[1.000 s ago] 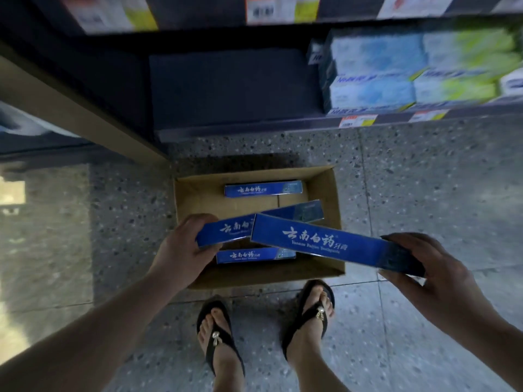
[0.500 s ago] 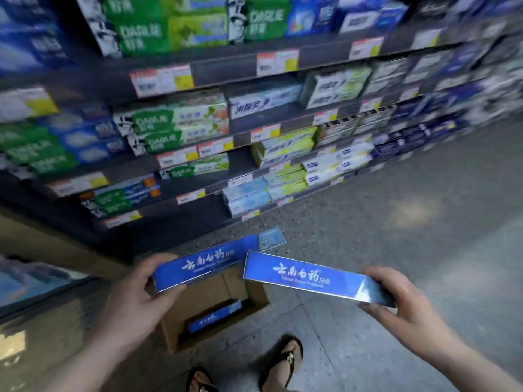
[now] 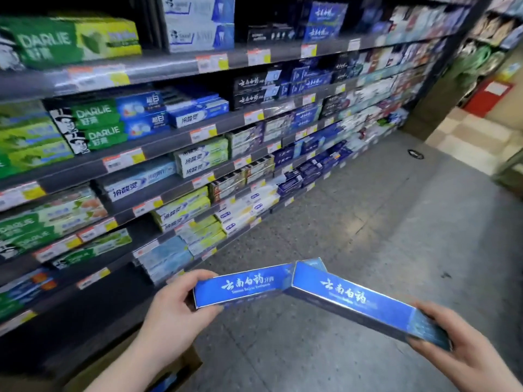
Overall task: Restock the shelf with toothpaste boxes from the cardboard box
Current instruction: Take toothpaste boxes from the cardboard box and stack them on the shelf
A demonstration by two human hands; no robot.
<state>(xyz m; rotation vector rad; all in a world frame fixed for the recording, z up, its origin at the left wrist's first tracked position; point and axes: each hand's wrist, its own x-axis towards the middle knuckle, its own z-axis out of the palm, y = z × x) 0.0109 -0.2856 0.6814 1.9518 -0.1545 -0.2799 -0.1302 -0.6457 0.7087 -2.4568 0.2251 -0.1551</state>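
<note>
My left hand [image 3: 172, 315] grips one end of a blue toothpaste box [image 3: 243, 287] with white Chinese lettering. My right hand [image 3: 464, 349] holds the far end of a second blue toothpaste box [image 3: 351, 301]. The two boxes meet at their inner ends at waist height over the floor, in front of the shelf [image 3: 175, 72]. The cardboard box [image 3: 181, 366] is on the floor at the bottom left, mostly hidden by my left arm, with a bit of blue showing inside. Matching blue and black boxes [image 3: 311, 80] sit on an upper shelf to the right.
The shelf rows run from the left into the distance, packed with green, blue and white toothpaste boxes, with price tags [image 3: 212, 62] on the edges. The grey speckled aisle floor [image 3: 368, 222] stretches right. A red cabinet [image 3: 486, 97] stands at the aisle's far end.
My view has lifted from the cardboard box on the floor up to the shelves. Both hands have risen with their toothpaste boxes, whose inner ends have come together.
</note>
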